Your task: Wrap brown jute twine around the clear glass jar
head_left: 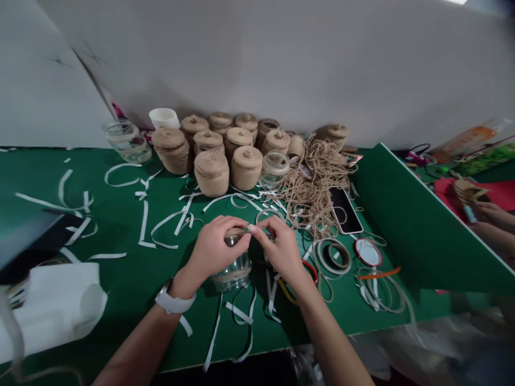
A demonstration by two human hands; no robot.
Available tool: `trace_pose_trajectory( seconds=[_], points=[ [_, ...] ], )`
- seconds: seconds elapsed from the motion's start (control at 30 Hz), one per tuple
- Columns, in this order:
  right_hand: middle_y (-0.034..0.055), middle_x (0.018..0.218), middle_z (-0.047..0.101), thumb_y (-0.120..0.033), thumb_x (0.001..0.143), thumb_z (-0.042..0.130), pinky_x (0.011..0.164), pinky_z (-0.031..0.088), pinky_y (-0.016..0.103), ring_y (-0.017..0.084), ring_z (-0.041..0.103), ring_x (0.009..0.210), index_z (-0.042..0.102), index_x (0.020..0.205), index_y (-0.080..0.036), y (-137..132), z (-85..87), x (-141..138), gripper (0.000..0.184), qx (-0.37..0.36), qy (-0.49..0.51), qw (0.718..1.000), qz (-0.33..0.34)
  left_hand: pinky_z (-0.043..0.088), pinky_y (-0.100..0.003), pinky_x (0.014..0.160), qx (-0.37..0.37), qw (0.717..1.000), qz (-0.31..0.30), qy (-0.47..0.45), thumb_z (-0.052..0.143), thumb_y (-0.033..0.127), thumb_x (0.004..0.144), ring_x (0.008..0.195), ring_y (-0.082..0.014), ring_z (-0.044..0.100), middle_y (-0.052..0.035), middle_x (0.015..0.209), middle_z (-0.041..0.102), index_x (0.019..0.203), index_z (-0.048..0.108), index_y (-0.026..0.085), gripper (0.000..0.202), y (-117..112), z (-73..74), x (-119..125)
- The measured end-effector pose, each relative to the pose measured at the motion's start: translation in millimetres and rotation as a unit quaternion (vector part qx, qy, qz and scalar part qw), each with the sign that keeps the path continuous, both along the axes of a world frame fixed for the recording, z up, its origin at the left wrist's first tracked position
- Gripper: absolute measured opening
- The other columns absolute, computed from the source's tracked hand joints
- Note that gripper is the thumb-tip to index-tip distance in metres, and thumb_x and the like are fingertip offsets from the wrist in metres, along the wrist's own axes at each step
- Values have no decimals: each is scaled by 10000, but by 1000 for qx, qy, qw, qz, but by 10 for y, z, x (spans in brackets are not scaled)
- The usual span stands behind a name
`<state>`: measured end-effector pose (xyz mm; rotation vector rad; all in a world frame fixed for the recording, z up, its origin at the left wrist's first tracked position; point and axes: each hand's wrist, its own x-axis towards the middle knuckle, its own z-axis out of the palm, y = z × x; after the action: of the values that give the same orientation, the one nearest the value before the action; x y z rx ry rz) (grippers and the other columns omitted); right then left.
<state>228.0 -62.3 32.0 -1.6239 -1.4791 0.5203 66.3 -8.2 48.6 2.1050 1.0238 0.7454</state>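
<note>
My left hand [221,244] is wrapped round the upper part of a clear glass jar [233,273], which seems to have its neck toward me and down. A tan band, perhaps twine, shows on the jar under my left fingers. Close against that hand, my right hand [277,241] has thumb and forefinger pinched at the jar's edge; what lies between them is too small to make out. By my right wrist, scissors with red and yellow handles [310,271] lie partly hidden. Paper strips [240,312] are scattered in front of the jar.
Several twine-wrapped jars [212,174] stand at the back, beside a clear jar [275,169]. A heap of loose twine [314,187], a phone [345,210] and tape rolls [333,256] lie right. A green divider [426,225] separates another person's hands [494,220]. White paper [60,305] lies left.
</note>
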Motion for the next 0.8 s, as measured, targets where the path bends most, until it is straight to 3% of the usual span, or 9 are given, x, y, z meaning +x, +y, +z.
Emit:
trace_pose_trajectory(
  seconds=[0.2, 0.5, 0.8],
  points=[
    [-26, 674, 520, -377, 905, 600, 639, 377, 272, 133, 482, 651, 591, 686, -211, -153, 65, -86, 275, 14, 22, 1000, -5, 507, -361, 920, -81, 990, 50, -99, 291, 281, 985, 980, -211, 684, -62, 974, 759, 894, 720, 180, 451, -15, -79, -81],
    [-24, 681, 489, -366, 957, 506, 681, 329, 300, 145, 472, 685, 475, 674, -210, -78, -150, -231, 324, 33, -32, 997, -65, 491, -345, 951, -128, 978, 67, -152, 290, 374, 1015, 984, -212, 690, -68, 929, 766, 830, 751, 171, 536, -21, -86, -62],
    [-9, 727, 480, -325, 966, 456, 730, 318, 320, 168, 467, 742, 425, 708, -216, -69, -165, -403, 281, 26, -60, 996, -66, 516, -367, 955, -133, 959, 132, -215, 298, 436, 1012, 939, -218, 703, -68, 885, 774, 741, 739, 183, 577, -37, -175, -65]
  ],
)
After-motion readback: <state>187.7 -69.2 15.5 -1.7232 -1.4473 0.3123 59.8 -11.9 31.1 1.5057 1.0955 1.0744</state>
